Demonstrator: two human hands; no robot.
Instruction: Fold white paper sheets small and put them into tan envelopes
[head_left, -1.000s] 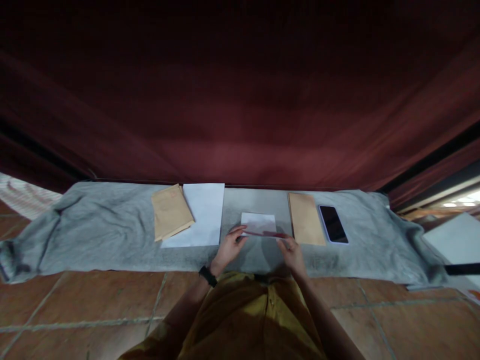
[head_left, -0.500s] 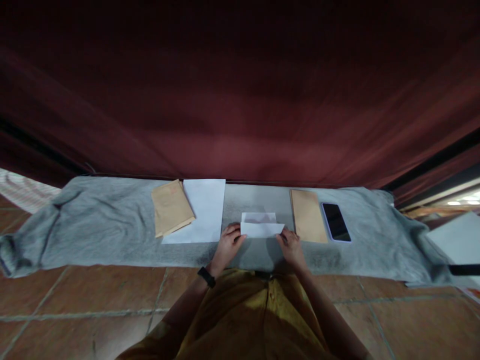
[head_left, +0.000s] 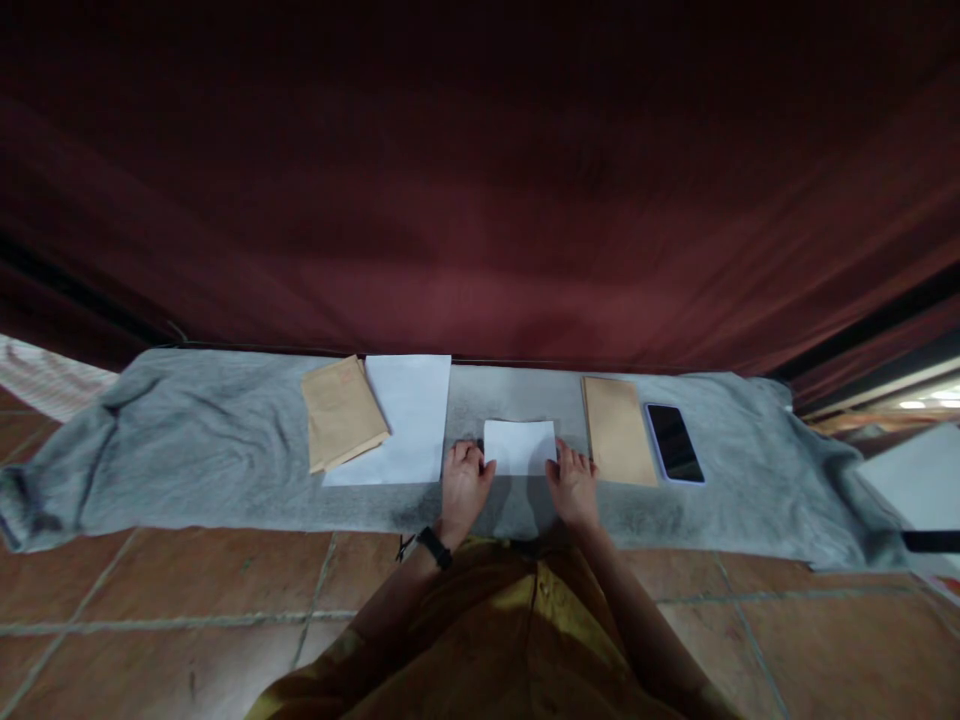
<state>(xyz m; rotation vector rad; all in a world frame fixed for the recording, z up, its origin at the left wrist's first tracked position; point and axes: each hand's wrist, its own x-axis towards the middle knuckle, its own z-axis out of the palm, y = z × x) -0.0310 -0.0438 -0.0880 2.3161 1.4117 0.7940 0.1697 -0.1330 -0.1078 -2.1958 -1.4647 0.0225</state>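
Observation:
A folded white paper (head_left: 519, 445) lies flat on the grey cloth (head_left: 187, 450) in front of me. My left hand (head_left: 463, 480) rests at its left edge with the fingers stretched out and pressing down. On the paper's right edge my right hand (head_left: 574, 484) lies the same way, fingers flat. Neither hand holds anything. A black band sits on my left wrist.
Left of the folded paper lie a white sheet (head_left: 409, 418) and a brown envelope (head_left: 341, 412) overlapping it. To the right are another brown envelope (head_left: 618, 430) and a dark phone (head_left: 673, 443). A dark red curtain (head_left: 480, 200) hangs behind; tiled floor is near me.
The lifted near flap of the paper has been folded over and laid flat. Both hands moved from holding its corners to pressing flat at its sides.

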